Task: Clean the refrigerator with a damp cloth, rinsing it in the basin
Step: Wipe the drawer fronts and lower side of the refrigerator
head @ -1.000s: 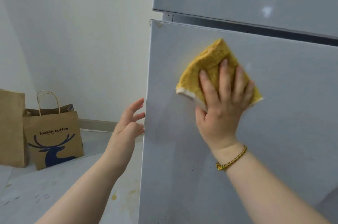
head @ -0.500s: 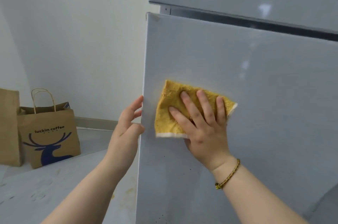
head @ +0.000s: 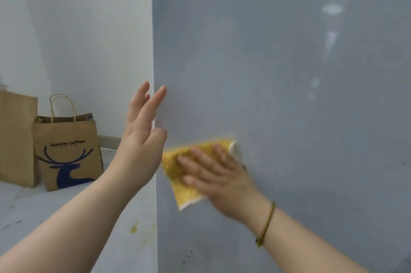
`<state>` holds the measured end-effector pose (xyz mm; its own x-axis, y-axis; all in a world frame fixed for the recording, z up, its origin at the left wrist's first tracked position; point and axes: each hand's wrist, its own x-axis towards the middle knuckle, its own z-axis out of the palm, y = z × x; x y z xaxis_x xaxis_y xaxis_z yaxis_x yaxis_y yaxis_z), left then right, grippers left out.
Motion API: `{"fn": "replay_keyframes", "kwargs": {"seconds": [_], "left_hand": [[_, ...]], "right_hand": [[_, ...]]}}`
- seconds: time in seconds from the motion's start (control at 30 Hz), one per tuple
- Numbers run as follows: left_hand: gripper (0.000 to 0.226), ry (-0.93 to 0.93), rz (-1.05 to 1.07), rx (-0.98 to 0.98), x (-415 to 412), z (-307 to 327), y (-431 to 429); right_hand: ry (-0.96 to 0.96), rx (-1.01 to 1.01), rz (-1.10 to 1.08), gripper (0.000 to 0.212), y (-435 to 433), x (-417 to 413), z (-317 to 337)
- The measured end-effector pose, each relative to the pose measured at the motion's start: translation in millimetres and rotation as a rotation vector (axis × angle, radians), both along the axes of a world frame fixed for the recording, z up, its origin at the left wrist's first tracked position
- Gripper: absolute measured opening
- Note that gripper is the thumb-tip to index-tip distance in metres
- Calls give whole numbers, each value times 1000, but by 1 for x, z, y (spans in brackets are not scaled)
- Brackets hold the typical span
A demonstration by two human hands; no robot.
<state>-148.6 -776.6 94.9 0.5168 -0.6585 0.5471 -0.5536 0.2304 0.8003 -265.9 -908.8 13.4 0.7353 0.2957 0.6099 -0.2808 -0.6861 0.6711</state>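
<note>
On the refrigerator door (head: 278,94), blurred cloth (head: 178,181), seemingly skewed down-right.

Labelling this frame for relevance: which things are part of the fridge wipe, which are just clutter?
In the job:
- yellow cloth
- refrigerator door
- right hand, pressing the cloth flat
- left hand, open at the door edge

Lying about:
- luckin coffee bag
- plain brown bag
- yellow floor stain
</note>
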Motion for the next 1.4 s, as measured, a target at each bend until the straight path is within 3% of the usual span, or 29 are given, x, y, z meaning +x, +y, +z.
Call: {"fn": "replay_keyframes", "kwargs": {"seconds": [0.13, 0.23, 0.33, 0.43, 0.5, 0.57, 0.73, 0.83, 0.9, 1.03, 1.1, 1.17, 1.3, 1.4], "left_hand": [[58, -448, 72, 175, -2, -17, -5], [59, -637, 157, 244, -1, -27, -12], [55, -692, 201, 212, -2, -32, -16], [57, -654, 232, 225, -6, -35, -19], [55, -708, 269, 221, -9, -37, -21], [58, -724, 296, 219, -9, -38, -22], [66, -777, 351, 245, -8, -45, -26], [67, -792, 397, 285, -10, -49, -30], [68, -827, 431, 287, -9, -51, -31], [73, -768, 379, 253, -10, -50, -30], [73, -752, 366, 252, -12, -49, -28], [73, -742, 362, 256, -18, -44, -26], [72, -649, 339, 325, -26, -37, -24], [74, -633, 349, 312, -32, -41, -26]], "right_hand": [[-388, 124, -63, 33, -13, -21, 55], [-504, 193, -166, 40, -5, -18, 43], [-340, 144, -177, 46, -3, -17, -4], [-6, -5, -139, 43, -9, -34, -43], [166, -123, -83, 38, -19, -47, -50], [184, -144, -20, 30, -31, -59, -29], [-376, 4, -117, 32, -50, -92, 66], [-608, 129, -202, 38, -42, -85, 53], [-539, 125, -236, 38, -37, -77, 18], [-61, -71, -180, 42, -47, -101, -49], [164, -161, -112, 42, -56, -114, -54], [220, -186, -51, 38, -63, -122, -32], [-192, -56, -138, 35, -67, -136, 42], [-507, 130, -239, 38, -62, -141, 49]]}}
